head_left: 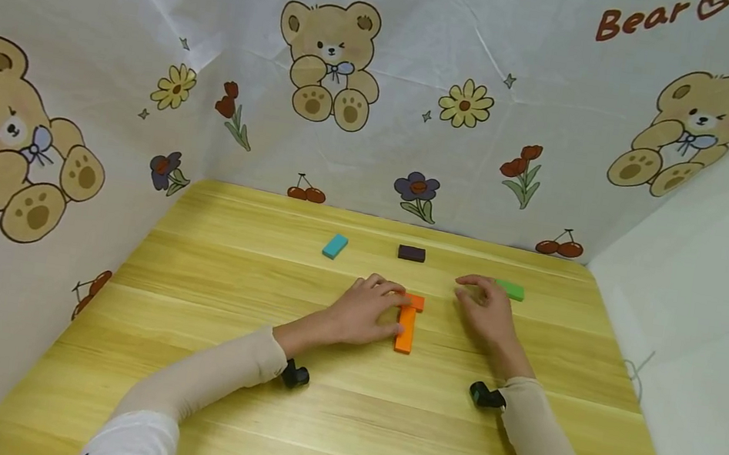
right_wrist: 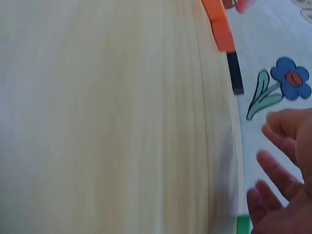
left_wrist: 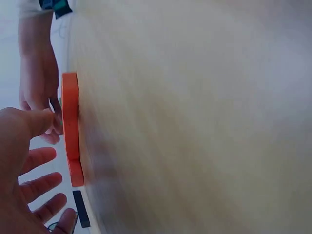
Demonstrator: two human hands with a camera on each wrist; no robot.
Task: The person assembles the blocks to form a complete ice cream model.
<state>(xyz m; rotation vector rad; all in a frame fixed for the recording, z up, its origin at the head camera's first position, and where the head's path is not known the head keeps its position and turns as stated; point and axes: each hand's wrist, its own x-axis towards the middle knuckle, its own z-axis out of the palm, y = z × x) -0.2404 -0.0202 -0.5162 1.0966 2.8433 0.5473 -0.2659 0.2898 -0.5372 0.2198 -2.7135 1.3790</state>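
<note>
Two orange blocks meet on the wooden table in the head view: a long upright-lying block (head_left: 405,333) and a crosswise block (head_left: 418,304) at its far end. My left hand (head_left: 363,311) is at their left side, thumb by the long block and fingertips over the crosswise one. Its fingers are spread in the left wrist view, and firm contact cannot be made out. To the right, my right hand (head_left: 487,311) hovers with loosely bent fingers, holding nothing. A green block (head_left: 511,290) lies just behind it, partly hidden.
Farther back on the table (head_left: 225,270) lie a blue block (head_left: 335,246) and a dark block (head_left: 412,254). A cloth (head_left: 389,153) printed with bears and flowers rises behind the back edge and along the sides.
</note>
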